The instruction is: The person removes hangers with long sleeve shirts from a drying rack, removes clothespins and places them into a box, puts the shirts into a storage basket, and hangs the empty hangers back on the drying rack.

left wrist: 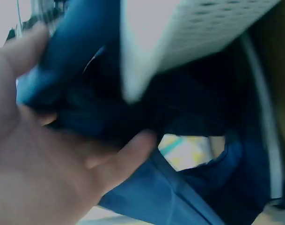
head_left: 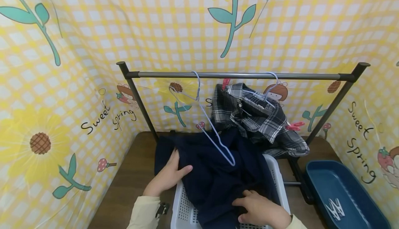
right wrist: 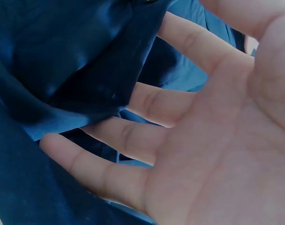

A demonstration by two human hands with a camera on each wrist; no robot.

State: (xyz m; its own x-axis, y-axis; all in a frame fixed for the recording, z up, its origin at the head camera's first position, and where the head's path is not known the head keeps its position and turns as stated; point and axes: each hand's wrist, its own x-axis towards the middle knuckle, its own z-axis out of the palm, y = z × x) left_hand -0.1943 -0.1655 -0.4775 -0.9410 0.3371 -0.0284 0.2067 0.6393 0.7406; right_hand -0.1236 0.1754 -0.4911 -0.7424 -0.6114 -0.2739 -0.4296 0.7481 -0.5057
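Observation:
A dark navy garment is bunched over a white perforated basket, spilling past its left rim. At that left side my left hand has its fingers behind the cloth's edge and its thumb spread out over the front. The left wrist view, partly blurred, has the cloth between thumb and fingers. Near the basket's front right, my right hand touches the garment. Its fingers are spread and nearly straight, some tucked beneath a fold.
A lilac wire hanger hangs from the rack's bar, its lower end overlapping the garment. Beside it hangs a grey plaid shirt with red clothespins. At right, a blue tray holds white clothespins.

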